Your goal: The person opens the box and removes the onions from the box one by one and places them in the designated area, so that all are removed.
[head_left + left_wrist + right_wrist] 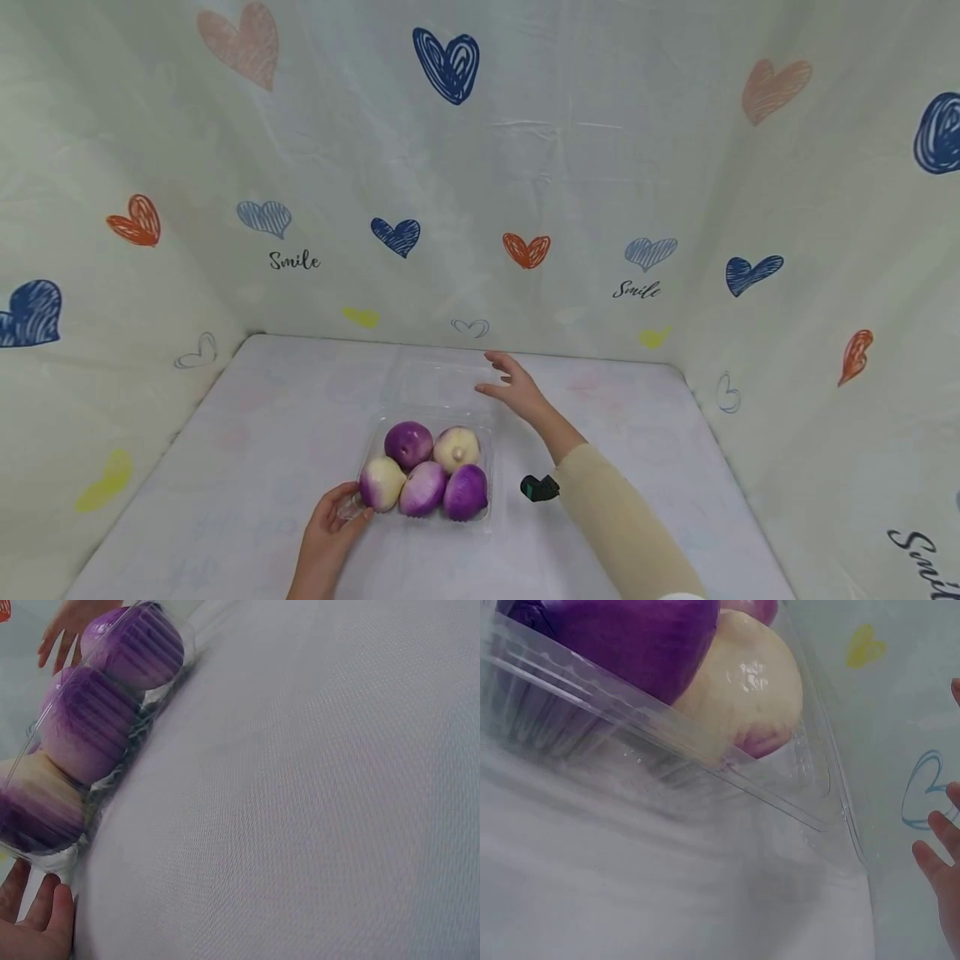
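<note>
A clear plastic clamshell container [491, 475] stands on the table with several purple-and-white vegetables [409, 444] in it, which look like onions. Its hinged lid [431, 385] lies folded back on the far side. At the container's near left corner, my left hand [327, 525] touches the plastic with thumb and fingertips. My right hand [519, 392] hovers beside the lid's right edge, fingers spread and holding nothing. Only some fingers [946, 844] of it show in the right wrist view, apart from the plastic.
A small black object with a green patch [538, 488] is right of the container, beside my right sleeve [622, 517]. The pale cloth-covered table [247, 467] ends at a hanging curtain [562, 183] printed with hearts, which also closes off both sides.
</note>
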The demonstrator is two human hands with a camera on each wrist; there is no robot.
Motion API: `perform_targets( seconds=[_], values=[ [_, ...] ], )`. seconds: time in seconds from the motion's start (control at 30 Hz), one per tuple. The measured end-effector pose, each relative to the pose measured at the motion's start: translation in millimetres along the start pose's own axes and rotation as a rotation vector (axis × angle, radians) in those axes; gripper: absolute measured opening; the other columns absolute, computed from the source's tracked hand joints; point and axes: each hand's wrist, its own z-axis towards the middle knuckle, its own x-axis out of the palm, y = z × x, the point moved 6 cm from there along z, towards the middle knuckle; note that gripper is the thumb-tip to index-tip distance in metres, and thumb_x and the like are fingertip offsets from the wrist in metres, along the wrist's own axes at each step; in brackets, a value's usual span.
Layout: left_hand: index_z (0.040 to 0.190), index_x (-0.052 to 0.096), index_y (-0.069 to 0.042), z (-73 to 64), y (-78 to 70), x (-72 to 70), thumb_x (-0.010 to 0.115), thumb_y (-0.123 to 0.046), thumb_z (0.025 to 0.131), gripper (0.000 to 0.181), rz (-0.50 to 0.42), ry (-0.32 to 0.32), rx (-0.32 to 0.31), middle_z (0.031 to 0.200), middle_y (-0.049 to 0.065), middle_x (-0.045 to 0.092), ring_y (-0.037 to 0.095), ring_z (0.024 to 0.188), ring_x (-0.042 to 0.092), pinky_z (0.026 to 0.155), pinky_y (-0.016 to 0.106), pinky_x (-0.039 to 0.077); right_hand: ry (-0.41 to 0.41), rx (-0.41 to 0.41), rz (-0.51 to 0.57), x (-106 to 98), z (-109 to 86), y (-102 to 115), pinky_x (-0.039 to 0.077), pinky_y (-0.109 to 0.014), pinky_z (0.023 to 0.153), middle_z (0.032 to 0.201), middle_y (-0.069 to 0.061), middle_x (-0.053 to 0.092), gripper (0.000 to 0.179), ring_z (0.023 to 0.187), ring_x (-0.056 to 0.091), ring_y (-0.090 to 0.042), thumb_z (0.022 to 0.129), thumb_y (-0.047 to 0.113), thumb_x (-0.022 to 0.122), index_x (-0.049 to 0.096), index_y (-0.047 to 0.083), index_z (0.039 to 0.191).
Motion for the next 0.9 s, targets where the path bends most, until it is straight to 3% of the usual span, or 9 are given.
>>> perform_targets(
  seconds=[0.33,0.4,0.53,0.7,0.77,0.9],
  values=[
    [0.142,0.036,-0.002,0.4,-1.5,3.2,0.074,-0.022,0.087,0.070,-0.003,0.014,-0.002,0.154,0.025,0.025,0.046,0.140,0.021,0.109,0.057,0.023,0.112,-0.110,0.039,17.3,-19.6,21.7,0.035,-0.051,0.105,0.140,-0.017,0.049,0.063,0.128,0.045,-0.034,0.086,0.012,0.075,0.045,0.000,0.140],
    [0.142,0.036,-0.002,1.6,-1.2,3.6,0.074,-0.021,0.087,0.069,-0.006,0.011,-0.004,0.154,0.024,0.026,0.045,0.141,0.021,0.110,0.057,0.023,0.144,-0.125,0.038,19.0,-27.8,35.0,0.036,-0.052,0.104,0.139,-0.020,0.049,0.062,0.127,0.045,-0.036,0.086,0.008,0.074,0.045,-0.004,0.139],
    [0.142,0.036,-0.003,3.7,-1.4,4.2,0.074,-0.020,0.087,0.069,-0.013,0.012,-0.007,0.153,0.022,0.027,0.043,0.140,0.023,0.110,0.055,0.024,0.194,-0.144,0.017,25.5,-38.4,43.2,0.038,-0.048,0.103,0.137,-0.015,0.052,0.060,0.124,0.048,-0.032,0.086,0.010,0.074,0.047,-0.001,0.139],
    [0.141,0.038,-0.003,4.7,-3.5,4.1,0.074,-0.020,0.087,0.067,-0.010,0.023,0.002,0.153,0.019,0.030,0.036,0.139,0.027,0.099,0.027,0.037,0.265,-0.167,-0.026,34.3,-48.3,38.1,0.039,-0.045,0.102,0.137,-0.008,0.053,0.062,0.123,0.049,-0.026,0.086,0.017,0.076,0.048,0.003,0.139],
    [0.141,0.038,-0.004,5.4,-3.9,4.3,0.074,-0.018,0.087,0.066,-0.009,0.022,0.001,0.152,0.018,0.031,0.035,0.139,0.028,0.097,0.024,0.036,0.301,-0.170,-0.057,36.9,-53.6,38.7,0.039,-0.045,0.102,0.136,-0.010,0.053,0.062,0.122,0.050,-0.026,0.086,0.019,0.077,0.049,0.004,0.139],
    [0.141,0.038,-0.002,7.3,-4.7,5.5,0.074,-0.018,0.087,0.067,-0.020,0.023,-0.005,0.153,0.020,0.028,0.039,0.141,0.024,0.107,0.044,0.031,0.374,-0.166,-0.113,41.7,-65.3,40.8,0.040,-0.047,0.102,0.133,-0.010,0.054,0.060,0.120,0.051,-0.025,0.083,0.018,0.078,0.052,0.007,0.136]
  ],
)
